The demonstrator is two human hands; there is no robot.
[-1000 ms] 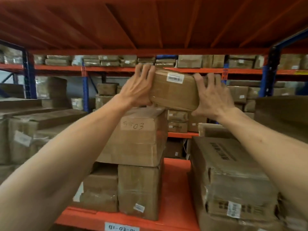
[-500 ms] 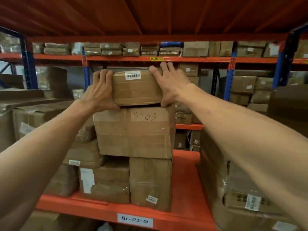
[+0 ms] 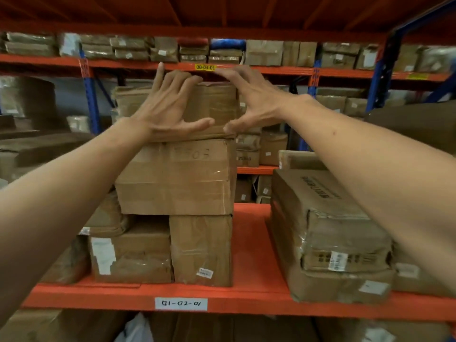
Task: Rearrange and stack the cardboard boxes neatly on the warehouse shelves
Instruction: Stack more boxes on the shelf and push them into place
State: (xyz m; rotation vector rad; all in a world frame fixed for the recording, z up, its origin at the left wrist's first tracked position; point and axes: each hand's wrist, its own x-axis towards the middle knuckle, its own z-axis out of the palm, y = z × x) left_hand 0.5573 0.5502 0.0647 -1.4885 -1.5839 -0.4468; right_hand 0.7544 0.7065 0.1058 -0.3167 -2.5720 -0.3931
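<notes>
Nearest the camera, the orange shelf edge (image 3: 246, 299) is running across at 6 o'clock, carrying a white location label (image 3: 180, 304). On it, two lower boxes (image 3: 201, 250) are standing side by side and bearing a wide middle box (image 3: 176, 178), with the small top box (image 3: 209, 107) sitting on that, just above centre.

The left hand (image 3: 170, 107) is lying flat against the top box's front face, fingers spread and extended, gripping nothing. The right hand (image 3: 249, 102) is arching at the box's right edge, fingers splayed wide with the thumb near the lower corner; whether its fingertips are touching the cardboard is hard to tell.

Judging by this, the top box is already placed and is only being squared up, its right side sitting close to flush with the box beneath. More tidying is probably remaining elsewhere.

At 4 o'clock a plastic-wrapped stack (image 3: 333, 233) is leaning unevenly, well apart from the centre stack across bare shelf. At 9 o'clock a slumped parcel (image 3: 106, 218) is crowding the stack's left side. Farthest off, at 12 o'clock, the rear racking (image 3: 271, 70) is holding rows of small boxes.
</notes>
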